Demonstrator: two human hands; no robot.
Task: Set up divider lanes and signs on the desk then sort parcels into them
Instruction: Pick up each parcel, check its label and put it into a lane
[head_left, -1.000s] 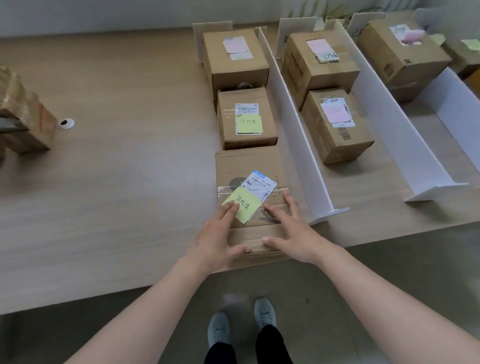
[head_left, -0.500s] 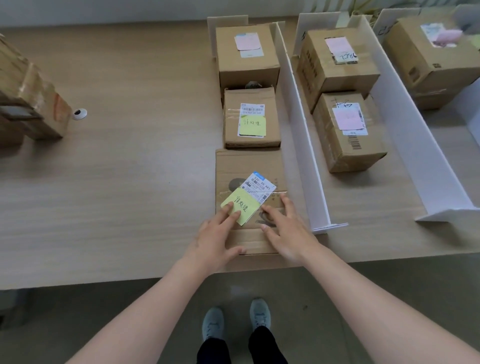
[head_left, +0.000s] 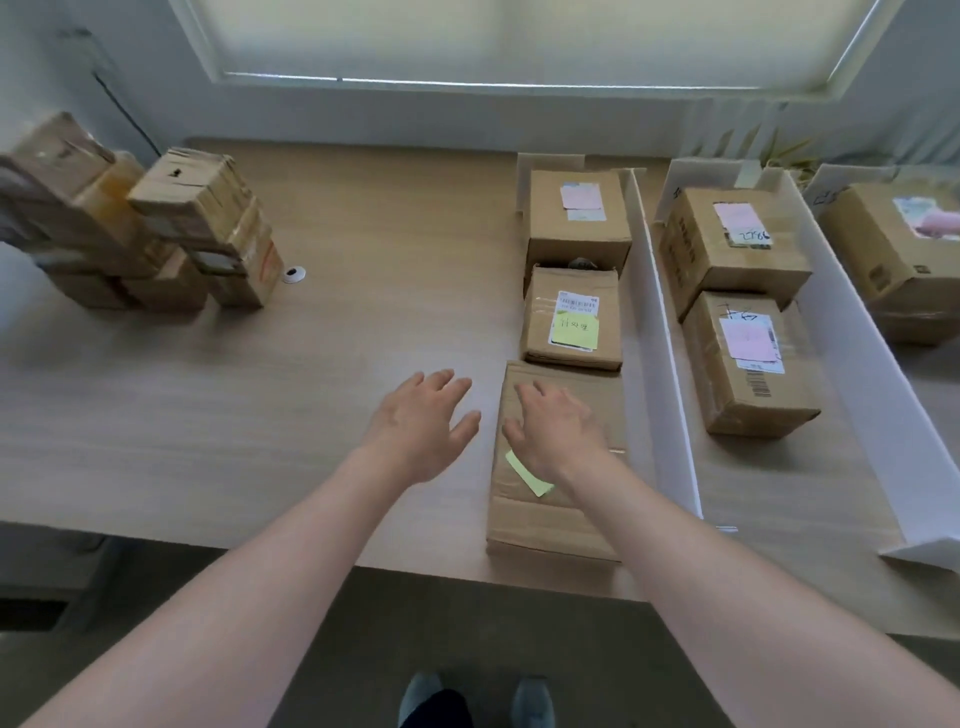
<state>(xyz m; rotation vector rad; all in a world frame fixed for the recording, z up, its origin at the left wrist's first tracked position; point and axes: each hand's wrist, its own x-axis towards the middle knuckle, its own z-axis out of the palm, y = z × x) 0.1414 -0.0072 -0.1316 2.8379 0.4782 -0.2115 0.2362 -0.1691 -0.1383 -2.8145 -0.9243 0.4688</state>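
Dividers are up: a white divider wall (head_left: 655, 332) runs away from me just right of my right hand (head_left: 558, 428), a second one (head_left: 852, 332) farther right. Lanes are part filled. The lane ahead of my right hand holds three parcels in a row: the near parcel (head_left: 550, 514) directly under that hand, a middle parcel (head_left: 571, 317) with a yellow note just beyond my fingertips, and a far parcel (head_left: 576, 218) behind it. The lane past the first divider holds two more. I can't read any lane signs from here.

Left to do, as I judge it: the unsorted stack (head_left: 140, 234) sits well off to the left of my left hand (head_left: 423, 423), several boxes deep.

Hands: both are empty, fingers spread and relaxed, palms down, close side by side but not touching. Left hangs over bare worktop (head_left: 260, 415) beside the near parcel. Right is over the parcel's top; contact unclear. Both forearms reach forward.
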